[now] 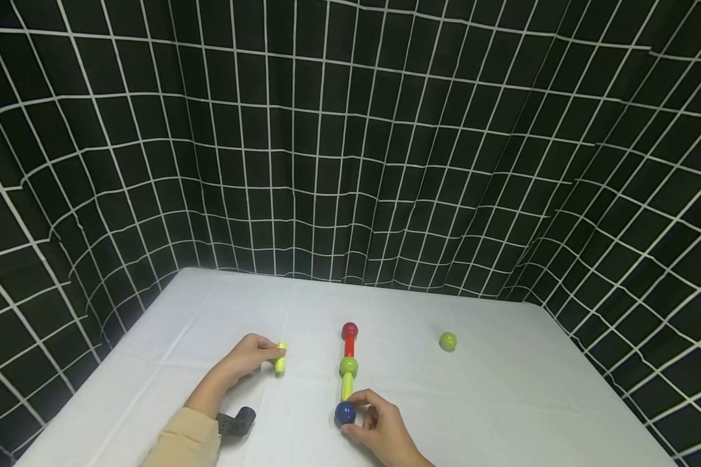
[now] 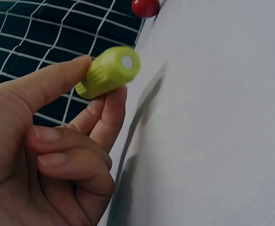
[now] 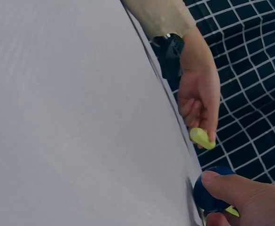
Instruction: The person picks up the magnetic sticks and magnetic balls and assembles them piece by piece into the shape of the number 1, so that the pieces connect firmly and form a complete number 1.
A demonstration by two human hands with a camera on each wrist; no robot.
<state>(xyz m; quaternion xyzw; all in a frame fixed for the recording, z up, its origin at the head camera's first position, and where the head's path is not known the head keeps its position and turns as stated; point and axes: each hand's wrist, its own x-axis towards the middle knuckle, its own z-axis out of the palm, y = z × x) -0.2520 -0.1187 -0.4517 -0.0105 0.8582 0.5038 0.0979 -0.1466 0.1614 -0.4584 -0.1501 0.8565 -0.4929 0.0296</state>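
Observation:
Between thumb and fingertips, my left hand (image 1: 250, 355) pinches a yellow-green rod (image 1: 280, 358); a pale round disc shows in its end in the left wrist view, where the rod (image 2: 110, 70) is held off the table. My right hand (image 1: 385, 428) holds a dark blue ball (image 1: 345, 412) between thumb and fingers. That ball sits at the near end of a straight chain: a yellow-green rod (image 1: 347, 386), a green ball (image 1: 348, 366), a red rod (image 1: 349, 345) and a red ball (image 1: 350, 330) at the far end. The right wrist view shows the blue ball (image 3: 211, 189) partly behind the thumb.
A loose green ball (image 1: 448, 341) lies on the white-covered table (image 1: 502, 389), right of the chain. The black wrist camera mount (image 1: 237, 421) sticks out beside the left sleeve. A black curtain (image 1: 356, 162) with a white grid surrounds the table's back and sides.

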